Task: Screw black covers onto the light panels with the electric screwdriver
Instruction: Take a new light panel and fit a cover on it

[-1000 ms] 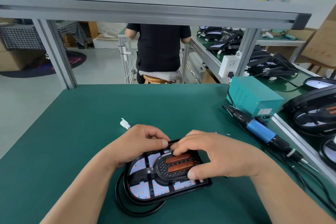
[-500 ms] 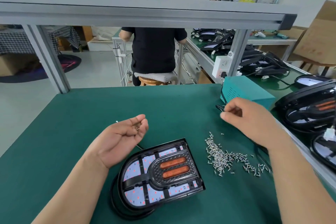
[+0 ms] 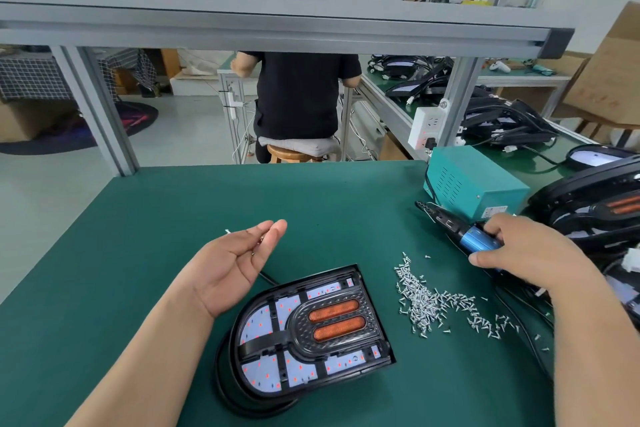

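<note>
Left hand open, palm up, tiny bits on fingers, likely screws; any tilt spills them. Right hand grips screwdriver beside teal box; swinging it back may scatter screw pile. Cover on panel before me, probably unfastened; could shift.

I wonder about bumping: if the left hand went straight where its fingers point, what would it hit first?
Probably nothing: the left hand points across the green table, passing left of the teal box, free up to the far edge. Depth is unclear.
</note>
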Demonstrator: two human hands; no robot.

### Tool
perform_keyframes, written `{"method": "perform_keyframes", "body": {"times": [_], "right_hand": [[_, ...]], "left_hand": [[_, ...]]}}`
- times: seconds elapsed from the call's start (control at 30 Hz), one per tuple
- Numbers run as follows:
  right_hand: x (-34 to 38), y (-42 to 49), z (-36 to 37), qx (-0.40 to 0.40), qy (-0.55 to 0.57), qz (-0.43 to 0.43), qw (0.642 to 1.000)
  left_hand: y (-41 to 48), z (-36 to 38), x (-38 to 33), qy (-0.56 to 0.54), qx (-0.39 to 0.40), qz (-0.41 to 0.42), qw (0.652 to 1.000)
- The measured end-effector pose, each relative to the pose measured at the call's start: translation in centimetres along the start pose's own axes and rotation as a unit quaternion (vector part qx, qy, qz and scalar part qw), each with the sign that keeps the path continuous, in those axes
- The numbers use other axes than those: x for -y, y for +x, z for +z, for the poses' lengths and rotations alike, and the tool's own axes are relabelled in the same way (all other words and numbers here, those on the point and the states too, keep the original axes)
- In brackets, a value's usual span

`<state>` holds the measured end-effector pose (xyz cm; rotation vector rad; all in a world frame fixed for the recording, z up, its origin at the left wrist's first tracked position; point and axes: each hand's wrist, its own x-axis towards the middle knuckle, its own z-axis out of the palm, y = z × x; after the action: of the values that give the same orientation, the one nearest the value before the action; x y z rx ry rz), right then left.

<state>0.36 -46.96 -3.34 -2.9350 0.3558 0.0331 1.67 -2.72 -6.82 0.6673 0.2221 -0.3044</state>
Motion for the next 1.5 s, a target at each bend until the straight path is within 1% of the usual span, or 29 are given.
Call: {"method": "perform_keyframes", "body": {"times": [0.13,0.33,0.5,0.67,0.73,0.83,0.93,1.07,1.2,1.3,1.43,1.5], "right_hand": [[0.3,0.1,0.2,-0.006,-0.05,-0.009,0.999],[0.8,-0.4,-0.2,-0.025,-0.033,-0.023,0.999],[1.0,-0.8,-0.5,-0.053,0.043,-0.036,0.997],[2.1,-0.8,-0.7,-0.068,0.184,-0.052,0.979],[3.1,-1.0,-0.8,-0.066,0.268,-0.063,0.959],[5.0,-1.5,-0.7,-0.045,0.403,-0.057,0.912],[6.4,-1.5,0.0,-0.029,0.492,-0.037,0.869],[7.3,-1.4,0.7,-0.022,0.561,-0.008,0.827],[7.7,-1.1,1.2,-0.022,0.649,0.021,0.76],[7.9,-0.9,1.6,-0.03,0.699,0.027,0.714],[8.6,-0.9,1.6,-0.034,0.725,0.041,0.686],[9.0,-0.8,1.4,-0.033,0.745,0.043,0.665]], "left_hand": [[-0.1,-0.2,-0.1,-0.023,0.019,-0.006,1.0],[0.1,-0.1,-0.1,0.025,-0.003,0.018,1.0],[0.1,0.1,-0.3,0.053,-0.001,-0.008,0.999],[0.1,-0.1,-0.2,0.081,0.026,-0.025,0.996],[0.2,-0.2,-0.1,0.104,0.036,-0.018,0.994],[0.2,-0.3,0.1,0.121,0.043,-0.011,0.992],[0.4,-0.5,0.2,0.124,0.04,-0.011,0.991],[0.5,-0.6,0.2,0.13,0.04,-0.011,0.991],[0.6,-0.7,0.2,0.143,0.047,-0.007,0.989],[0.4,-0.5,0.2,0.15,0.051,-0.007,0.987],[0.2,-0.2,0.3,0.146,0.062,-0.006,0.987],[0.1,0.0,0.3,0.141,0.066,-0.005,0.988]]}}
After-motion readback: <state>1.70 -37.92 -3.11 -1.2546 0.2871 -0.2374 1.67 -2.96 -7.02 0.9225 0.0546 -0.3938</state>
